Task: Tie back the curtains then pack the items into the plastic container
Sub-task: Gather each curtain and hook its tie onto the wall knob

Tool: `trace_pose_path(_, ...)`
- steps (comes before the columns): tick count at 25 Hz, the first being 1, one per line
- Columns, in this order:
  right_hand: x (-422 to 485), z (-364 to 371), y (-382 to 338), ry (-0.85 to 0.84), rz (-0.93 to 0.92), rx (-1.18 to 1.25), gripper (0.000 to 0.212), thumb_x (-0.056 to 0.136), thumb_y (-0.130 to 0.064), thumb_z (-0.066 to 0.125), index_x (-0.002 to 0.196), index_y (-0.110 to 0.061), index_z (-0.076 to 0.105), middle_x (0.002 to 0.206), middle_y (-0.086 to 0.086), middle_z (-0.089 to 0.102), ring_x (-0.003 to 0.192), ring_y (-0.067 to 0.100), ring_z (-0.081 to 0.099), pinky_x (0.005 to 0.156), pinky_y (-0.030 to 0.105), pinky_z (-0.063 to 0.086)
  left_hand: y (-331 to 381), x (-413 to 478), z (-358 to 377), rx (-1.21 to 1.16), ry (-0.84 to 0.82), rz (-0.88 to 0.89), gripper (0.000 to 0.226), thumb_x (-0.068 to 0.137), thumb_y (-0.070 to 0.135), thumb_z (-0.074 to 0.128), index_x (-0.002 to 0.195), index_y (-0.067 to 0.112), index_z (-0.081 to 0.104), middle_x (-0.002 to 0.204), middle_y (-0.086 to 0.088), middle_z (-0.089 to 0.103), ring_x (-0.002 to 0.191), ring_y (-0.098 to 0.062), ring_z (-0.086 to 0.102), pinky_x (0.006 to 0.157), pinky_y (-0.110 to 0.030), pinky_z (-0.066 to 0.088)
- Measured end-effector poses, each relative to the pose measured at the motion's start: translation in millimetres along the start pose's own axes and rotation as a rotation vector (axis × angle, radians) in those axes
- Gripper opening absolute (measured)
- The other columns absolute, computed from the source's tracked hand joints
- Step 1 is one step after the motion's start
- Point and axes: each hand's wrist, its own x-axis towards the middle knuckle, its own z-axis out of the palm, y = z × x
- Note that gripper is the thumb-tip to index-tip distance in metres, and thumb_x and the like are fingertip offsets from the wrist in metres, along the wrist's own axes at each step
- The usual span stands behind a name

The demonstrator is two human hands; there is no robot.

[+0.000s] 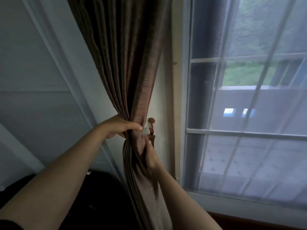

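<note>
The brown curtain point(126, 72) hangs just left of the window point(186, 97), and it is bunched up tight in the middle, right beside a small wooden hook point(151, 121) on the wall. The left hand point(119, 128) has its fingers and thumb curled all the way round the bunch. Just below, the right hand point(152, 158) holds the cloth with its fingers tucked into the folds, and a thin white curtain point(265, 163) covers the glass.

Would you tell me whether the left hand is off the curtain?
No, the left hand grips the gathered curtain beside the hook.
</note>
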Motion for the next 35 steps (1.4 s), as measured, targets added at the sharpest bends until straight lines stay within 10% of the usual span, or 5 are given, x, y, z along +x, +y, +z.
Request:
trace_pose_path(6,85.9,-40.2,33.2,0.060,0.262,-0.662,0.030,0.091,-0.028,0.051,0.118,-0.019,0.062,0.146,0.010,0.030,0.131,0.030,0.038,0.111,0.037,0.034,-25.2,9.2,-47.7,-0.059,0.049,-0.016,0.072,0.042,0.038,0.082,0.110,0.025,0.062,0.103,0.002,0.069,0.093,-0.019,0.067,0.065,-0.034,0.056)
trace_pose_path(13,78.3,-38.7,54.8,0.045,0.094,-0.275,0.026,0.071,-0.001,0.052,0.052,-0.015,0.061,0.065,0.002,0.057,0.074,0.022,0.052,0.069,0.035,0.040,-29.8,16.0,-54.8,-0.031,0.001,0.023,0.068,0.040,0.044,0.079,0.104,0.031,0.063,0.103,0.003,0.069,0.094,-0.018,0.067,0.070,-0.038,0.058)
trace_pose_path(19,25.2,-106.9,37.0,-0.039,-0.028,-0.194,0.005,0.054,-0.008,0.046,0.050,-0.009,0.045,0.048,-0.005,0.044,0.046,0.004,0.040,0.048,0.017,0.032,-22.0,14.9,-31.5,0.003,-0.038,0.055,0.067,0.046,0.041,0.078,0.108,0.026,0.061,0.099,0.004,0.068,0.090,-0.014,0.065,0.062,-0.032,0.057)
trace_pose_path(24,3.0,-181.9,12.1,-0.016,0.099,-0.428,0.023,0.071,-0.018,0.066,0.090,-0.017,0.054,0.082,0.004,0.059,0.074,0.018,0.057,0.066,0.028,0.045,-5.2,6.0,1.7,-0.001,-0.103,0.081,0.027,0.073,0.024,0.076,0.091,0.039,0.063,0.085,0.017,0.070,0.079,0.000,0.065,0.057,-0.022,0.051)
trace_pose_path(35,-41.4,-238.1,-75.9,-0.005,-0.002,-1.151,0.015,0.085,-0.014,0.062,0.095,-0.014,0.073,0.082,-0.002,0.067,0.083,0.019,0.063,0.078,0.033,0.048,46.3,29.2,118.5,-0.050,-0.051,0.111,0.058,0.062,0.038,0.077,0.114,0.022,0.056,0.106,0.002,0.061,0.094,-0.016,0.060,0.062,-0.029,0.056)
